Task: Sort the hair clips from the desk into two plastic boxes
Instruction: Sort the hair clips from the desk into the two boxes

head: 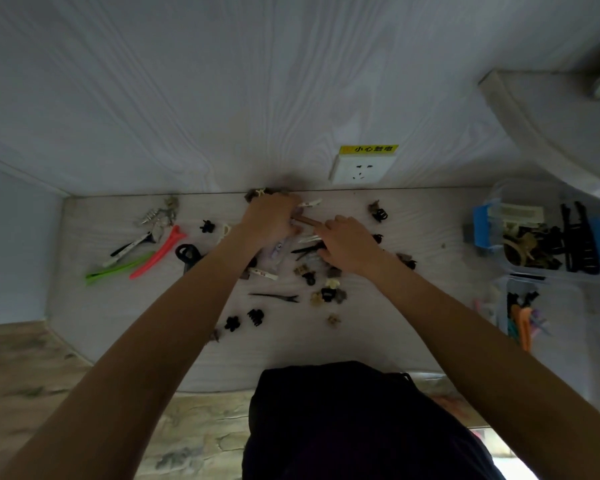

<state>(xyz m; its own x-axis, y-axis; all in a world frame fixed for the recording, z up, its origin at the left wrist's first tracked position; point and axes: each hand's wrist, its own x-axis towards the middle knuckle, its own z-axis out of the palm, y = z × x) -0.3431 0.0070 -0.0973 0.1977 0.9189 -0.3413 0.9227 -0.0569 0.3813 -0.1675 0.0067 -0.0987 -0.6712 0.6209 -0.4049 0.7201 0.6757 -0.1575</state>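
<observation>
Several hair clips lie scattered on the pale desk [94, 233]: a coral clip [158, 252] and a green clip [118, 268] at the left, small black claw clips [255, 317] near the front, white clips around the middle. My left hand [271, 220] is curled over a bunch of clips near the back wall, with small clips poking out past its knuckles. My right hand [347, 242] rests beside it, index finger stretched toward the left hand, over a black clip [305, 250]. Two clear plastic boxes stand at the right: the far box [499, 192] holds dark claw clips, the near box [503, 282] holds coloured long clips.
A wall socket [361, 166] with a yellow label sits on the wall just behind the desk. A curved white shelf [541, 126] overhangs the right side above the boxes. A metal clip cluster [160, 213] lies at the back left. My dark lap [354, 424] is at the front edge.
</observation>
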